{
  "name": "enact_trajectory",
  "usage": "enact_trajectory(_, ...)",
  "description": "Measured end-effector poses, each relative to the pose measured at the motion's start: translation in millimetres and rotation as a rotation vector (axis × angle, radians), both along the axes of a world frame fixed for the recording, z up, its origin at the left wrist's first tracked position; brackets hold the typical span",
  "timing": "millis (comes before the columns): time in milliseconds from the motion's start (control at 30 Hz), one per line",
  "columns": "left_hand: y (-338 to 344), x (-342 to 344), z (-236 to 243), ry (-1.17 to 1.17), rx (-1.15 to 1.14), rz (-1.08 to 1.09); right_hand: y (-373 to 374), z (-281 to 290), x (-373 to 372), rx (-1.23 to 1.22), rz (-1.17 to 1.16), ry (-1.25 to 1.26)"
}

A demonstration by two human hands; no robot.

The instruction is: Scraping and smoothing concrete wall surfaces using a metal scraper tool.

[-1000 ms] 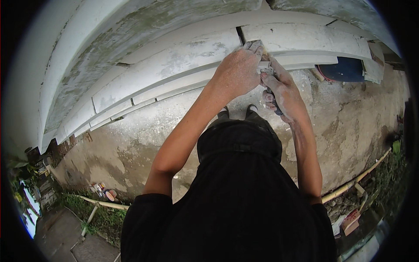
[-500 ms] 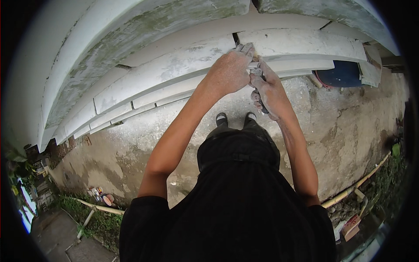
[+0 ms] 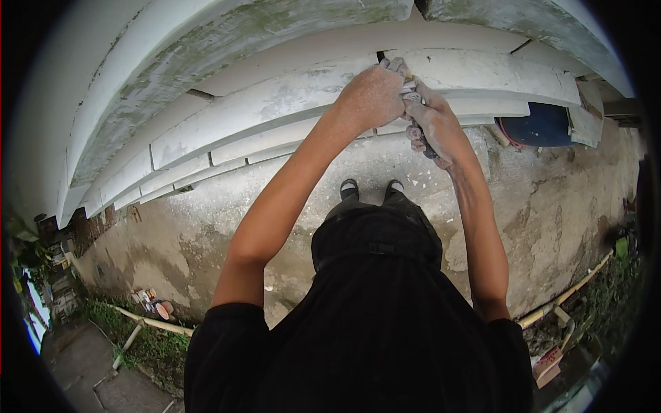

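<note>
Both dusty hands are raised at the front of a long white board (image 3: 496,72). My left hand (image 3: 372,96) has curled fingers at a gap in the board, over a small pale piece; what exactly they grip is hidden. My right hand (image 3: 441,124), just beside it, is closed around a dark-handled hand tool (image 3: 428,148) with a grey ribbed part at the top, near my left fingers. The tool's working end is too small and covered to tell.
More white boards and a mottled overhang (image 3: 275,27) run across above. A dark blue panel (image 3: 533,124) is at the right. Below are my feet on stained concrete (image 3: 551,220), pale pipes (image 3: 158,323) along weedy edges, and small clutter (image 3: 151,299) at lower left.
Both hands shifted left, then back slightly right and up in the picture, staying together with the tool in my right hand. The view of the boards shifted a little.
</note>
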State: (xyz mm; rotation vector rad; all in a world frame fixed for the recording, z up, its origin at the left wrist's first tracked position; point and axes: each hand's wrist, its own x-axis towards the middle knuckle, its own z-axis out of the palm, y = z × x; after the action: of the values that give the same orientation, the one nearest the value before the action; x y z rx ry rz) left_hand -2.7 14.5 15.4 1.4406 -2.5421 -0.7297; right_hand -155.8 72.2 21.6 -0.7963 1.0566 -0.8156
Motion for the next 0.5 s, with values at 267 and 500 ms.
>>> enact_trajectory(267,3.0,4.0,-6.4,0.125,-0.107,-0.003,6.5,3.4,-2.6,-0.017,-0.018,0.05)
enact_trajectory(500,35.6,-10.3,1.7,0.145,-0.036,0.009,41.6,12.2,-13.2,-0.023,-0.085,0.097)
